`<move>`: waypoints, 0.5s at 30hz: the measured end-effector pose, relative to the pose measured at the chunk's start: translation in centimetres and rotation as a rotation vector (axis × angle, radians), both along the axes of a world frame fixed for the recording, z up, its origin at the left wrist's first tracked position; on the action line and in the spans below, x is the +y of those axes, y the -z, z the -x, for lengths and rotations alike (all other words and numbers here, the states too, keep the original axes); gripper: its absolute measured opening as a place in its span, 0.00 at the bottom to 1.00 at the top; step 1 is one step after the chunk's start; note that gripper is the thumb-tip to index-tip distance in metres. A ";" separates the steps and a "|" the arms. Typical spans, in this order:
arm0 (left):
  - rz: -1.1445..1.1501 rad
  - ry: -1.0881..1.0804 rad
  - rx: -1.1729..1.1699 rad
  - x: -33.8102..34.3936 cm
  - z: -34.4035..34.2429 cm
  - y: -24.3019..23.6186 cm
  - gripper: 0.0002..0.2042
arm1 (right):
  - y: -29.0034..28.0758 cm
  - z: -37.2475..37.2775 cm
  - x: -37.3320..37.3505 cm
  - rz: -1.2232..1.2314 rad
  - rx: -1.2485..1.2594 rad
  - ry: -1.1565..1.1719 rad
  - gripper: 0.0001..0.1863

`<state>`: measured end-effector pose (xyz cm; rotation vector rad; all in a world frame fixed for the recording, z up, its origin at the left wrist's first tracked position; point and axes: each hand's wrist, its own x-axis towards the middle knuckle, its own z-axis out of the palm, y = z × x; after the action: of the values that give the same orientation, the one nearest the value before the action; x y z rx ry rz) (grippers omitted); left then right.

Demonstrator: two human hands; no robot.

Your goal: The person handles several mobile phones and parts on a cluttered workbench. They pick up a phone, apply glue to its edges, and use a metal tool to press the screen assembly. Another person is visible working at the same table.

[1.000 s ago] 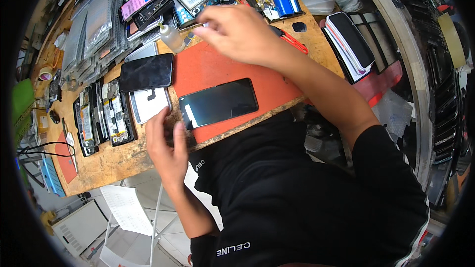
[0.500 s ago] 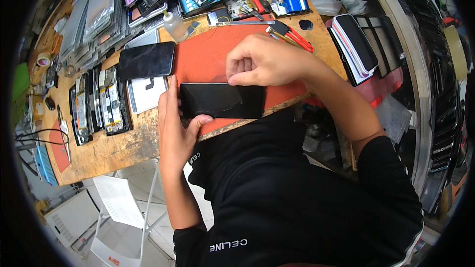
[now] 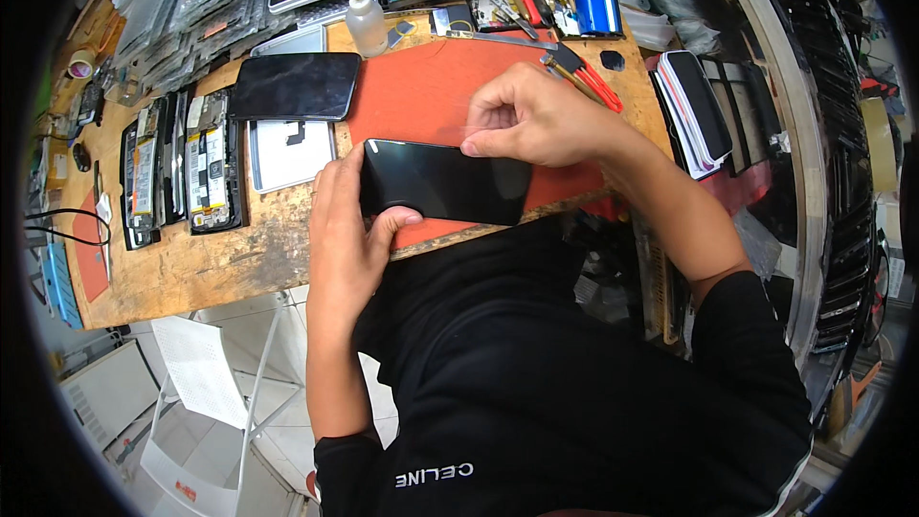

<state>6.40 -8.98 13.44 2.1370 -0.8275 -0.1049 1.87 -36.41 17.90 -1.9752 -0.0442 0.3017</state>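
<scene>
A black phone (image 3: 445, 184) lies face up near the front edge of the red mat (image 3: 421, 86), its screen dark and glossy. My left hand (image 3: 347, 220) grips its left end, with the thumb along the near edge and the fingers at the left side. Over the phone's far edge, my right hand (image 3: 522, 120) is closed in a pinch, thumb and forefinger together. A faint, see-through film (image 3: 450, 131) shows beside those fingertips; its full outline is hard to make out.
Another dark phone or screen (image 3: 297, 86) lies on the left, above opened phones with batteries (image 3: 206, 172). A clear squeeze bottle (image 3: 365, 24) stands behind the mat. Red-handled pliers (image 3: 598, 86) lie at right, near stacked phones (image 3: 694, 105). A white folding chair (image 3: 201, 369) stands below the bench.
The view has shifted, so the bench sits higher in it. The patch with a visible edge on the phone's screen no longer shows. Both hands keep nearly the same hold.
</scene>
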 end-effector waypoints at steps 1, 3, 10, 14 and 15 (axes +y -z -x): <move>-0.006 0.011 0.014 0.0 0.0 0.0 0.40 | 0.1 0.2 0.1 0.003 0.001 0.020 0.08; -0.024 0.027 0.038 0.2 0.0 -0.1 0.37 | 0.3 0.1 0.4 -0.005 -0.010 0.047 0.08; 0.000 0.035 0.007 0.2 0.0 -0.3 0.37 | 1.1 -1.4 2.3 -0.043 -0.028 0.085 0.08; 0.024 0.018 -0.029 0.1 -0.1 -0.1 0.37 | 1.3 -2.3 3.1 -0.035 -0.097 0.062 0.08; 0.028 0.018 -0.033 0.1 -0.1 -0.1 0.37 | 1.4 -2.5 3.2 -0.038 -0.093 0.067 0.08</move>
<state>6.49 -8.87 13.54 2.1107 -0.8623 -0.0676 4.42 -33.21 16.52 -1.9477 -0.0431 0.1649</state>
